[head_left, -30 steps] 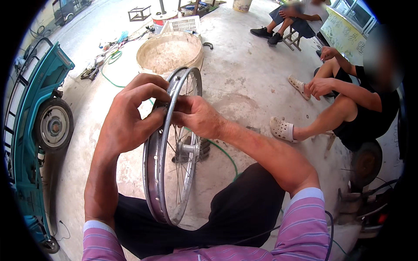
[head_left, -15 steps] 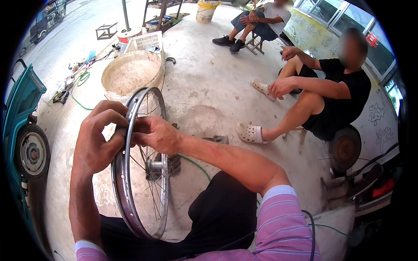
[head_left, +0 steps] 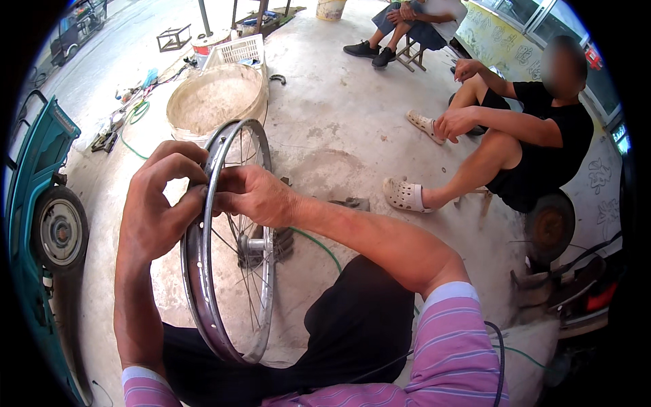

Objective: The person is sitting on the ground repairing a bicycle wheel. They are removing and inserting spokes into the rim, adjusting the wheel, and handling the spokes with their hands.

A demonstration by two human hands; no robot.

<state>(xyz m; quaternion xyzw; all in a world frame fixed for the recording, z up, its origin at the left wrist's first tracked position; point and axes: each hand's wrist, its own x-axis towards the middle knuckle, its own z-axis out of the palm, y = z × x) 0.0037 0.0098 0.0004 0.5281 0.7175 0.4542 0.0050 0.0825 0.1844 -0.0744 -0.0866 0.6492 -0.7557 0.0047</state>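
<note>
A bare bicycle wheel (head_left: 195,278), a metal rim with thin spokes and a hub, stands upright between my legs and leans slightly. No tyre is on it. My left hand (head_left: 159,197) is closed at the upper rim, with thumb and bent forefinger pressed against its outer face. From the inner side, my right hand (head_left: 261,197) pinches at the same stretch of rim, where spokes meet it. Both sets of fingertips are partly hidden by the rim, so any small part between them cannot be made out. The hub (head_left: 256,245) sits below my right wrist.
Beyond the wheel stands a wide round tub (head_left: 217,102), with a white crate (head_left: 237,51) behind it. A teal vehicle (head_left: 44,163) is at the left. One person (head_left: 542,136) sits at the right, another (head_left: 420,24) farther back. A green hose (head_left: 319,244) crosses the floor.
The whole scene has shifted slightly right and, mostly, up in my view. Both hands stay at the same part of the rim, with only slight finger movement.
</note>
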